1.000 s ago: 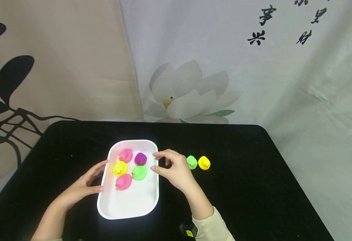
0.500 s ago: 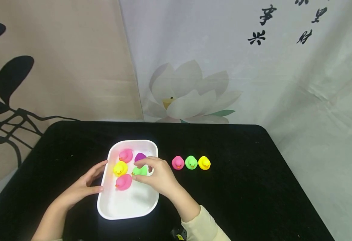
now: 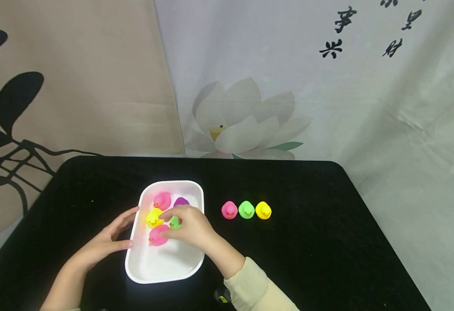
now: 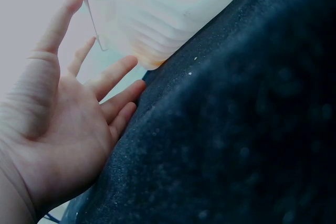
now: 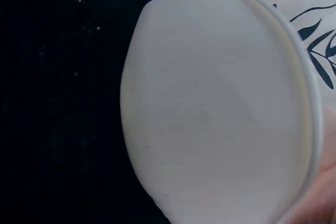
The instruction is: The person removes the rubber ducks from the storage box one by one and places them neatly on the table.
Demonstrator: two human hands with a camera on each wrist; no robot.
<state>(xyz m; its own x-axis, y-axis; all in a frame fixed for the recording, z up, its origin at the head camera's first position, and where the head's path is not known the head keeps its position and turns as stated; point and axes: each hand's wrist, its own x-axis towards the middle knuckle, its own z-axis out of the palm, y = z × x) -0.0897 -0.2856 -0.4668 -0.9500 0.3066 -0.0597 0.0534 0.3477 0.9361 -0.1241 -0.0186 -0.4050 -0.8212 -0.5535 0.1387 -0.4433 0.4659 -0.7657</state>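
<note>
A white tray lies on the black table with several rubber ducks in it. My left hand rests at the tray's left edge, thumb and fingers spread along the rim. In the left wrist view, the left hand has its fingers straight against the tray. My right hand reaches over the tray, with finger and thumb apart. The index fingertip is by a yellow duck and the thumb overlaps a pink duck. A green duck and a purple duck are partly hidden by this hand.
Another pink duck sits at the back of the tray. To its right on the table stand a pink duck, a green duck and a yellow duck in a row. A printed curtain hangs behind.
My right hand has moved left from the tray's right side, past the pink duck now standing beside the green one, to the ducks inside. The left hand and tray stay still.
</note>
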